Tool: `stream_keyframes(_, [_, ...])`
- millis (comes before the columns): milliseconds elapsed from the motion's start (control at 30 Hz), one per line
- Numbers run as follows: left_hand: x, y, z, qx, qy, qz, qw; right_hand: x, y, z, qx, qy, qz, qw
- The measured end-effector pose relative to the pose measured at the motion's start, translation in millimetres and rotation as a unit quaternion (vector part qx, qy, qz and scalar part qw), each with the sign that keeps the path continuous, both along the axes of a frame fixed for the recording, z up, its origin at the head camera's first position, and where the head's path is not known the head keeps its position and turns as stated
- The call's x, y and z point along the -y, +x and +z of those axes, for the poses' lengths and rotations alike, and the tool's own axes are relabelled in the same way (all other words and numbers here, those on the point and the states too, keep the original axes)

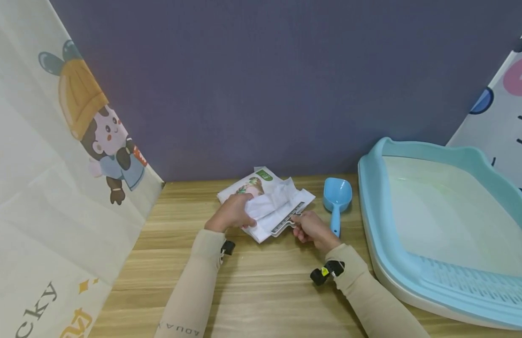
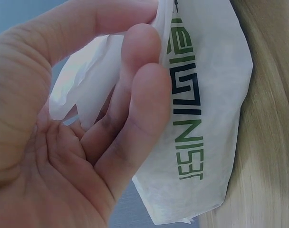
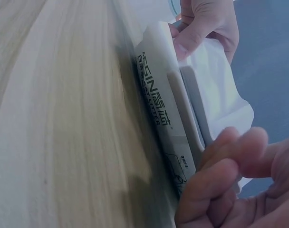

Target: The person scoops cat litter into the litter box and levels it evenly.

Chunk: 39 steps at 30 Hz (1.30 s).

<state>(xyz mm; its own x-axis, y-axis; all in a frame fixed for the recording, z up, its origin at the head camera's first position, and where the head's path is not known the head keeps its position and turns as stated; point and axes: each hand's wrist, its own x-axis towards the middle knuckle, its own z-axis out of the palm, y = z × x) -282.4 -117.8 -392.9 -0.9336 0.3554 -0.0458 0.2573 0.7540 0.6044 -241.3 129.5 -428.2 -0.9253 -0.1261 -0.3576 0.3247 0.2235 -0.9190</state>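
Observation:
A white cat litter bag lies on the wooden table with its top folded over. My left hand pinches the bag's folded edge between thumb and fingers; in the left wrist view, the fingertips bear against the printed side of the bag. Across the folded edge sits a long bag clip with a dark striped face. Its handle side is gripped by my right hand, fingers curled. From the right wrist, two bars of the clip show along the bag, partly hidden by the right fingers.
Just right of the bag lies a blue scoop, its handle close to my right hand. A large blue and white litter box takes up the right side. Behind the table rises a dark wall, with a printed sheet at left.

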Motion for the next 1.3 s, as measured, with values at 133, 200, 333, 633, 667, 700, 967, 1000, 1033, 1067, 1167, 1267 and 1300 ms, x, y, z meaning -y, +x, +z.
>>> stream_keyframes(133, [-2.1, -1.6, -0.3, 0.000, 0.000, 0.003, 1.0000, -3.6, -1.7, 1.5, -0.008, 0.015, 0.006, 0.9998])
stream_keyframes(200, [-3.4, -2.2, -0.1, 0.001, 0.001, 0.004, 1.0000, -5.6, -2.7, 2.4, -0.013, 0.024, 0.008, 0.9996])
stream_keyframes(333, [-5.8, -3.5, 0.4, 0.001, 0.000, 0.008, 1.0000, -9.2, -4.7, 4.6, -0.023, 0.041, 0.013, 0.9988])
stream_keyframes(633, [-9.2, -6.8, 0.9, 0.000, -0.015, 0.015, 0.9998, -19.9, -12.0, 10.8, -0.047, 0.091, 0.043, 0.9938])
stream_keyframes(667, [-9.5, -7.3, 0.9, -0.001, -0.015, 0.015, 0.9998, -21.9, -13.0, 12.2, -0.052, 0.094, 0.047, 0.9931])
stream_keyframes(700, [-9.8, -7.8, 0.9, -0.001, -0.014, 0.014, 0.9998, -23.9, -14.0, 13.7, -0.056, 0.095, 0.052, 0.9925])
stream_keyframes(967, [-10.2, -11.3, -0.6, 0.006, -0.011, 0.021, 0.9997, -33.8, -14.0, 27.8, -0.086, 0.171, 0.106, 0.9758])
stream_keyframes(1000, [-10.1, -11.7, -0.8, 0.007, -0.010, 0.022, 0.9997, -34.5, -13.6, 29.6, -0.084, 0.176, 0.111, 0.9745])
stream_keyframes(1033, [-10.1, -12.1, -1.0, 0.007, -0.008, 0.023, 0.9997, -35.3, -13.4, 31.3, -0.083, 0.182, 0.116, 0.9730])
stream_keyframes(1067, [-10.2, -12.5, -1.2, 0.008, -0.007, 0.024, 0.9997, -36.1, -13.1, 33.2, -0.083, 0.187, 0.123, 0.9711])
stream_keyframes(1167, [-10.7, -13.5, -1.4, 0.006, -0.007, 0.026, 0.9996, -39.1, -12.1, 39.7, -0.085, 0.209, 0.142, 0.9638])
stream_keyframes(1267, [-11.4, -14.4, -1.5, 0.004, -0.008, 0.026, 0.9996, -42.7, -11.2, 46.6, -0.093, 0.226, 0.144, 0.9589])
stream_keyframes(1300, [-11.7, -14.6, -1.6, 0.003, -0.008, 0.025, 0.9996, -43.8, -11.0, 48.6, -0.098, 0.229, 0.142, 0.9579])
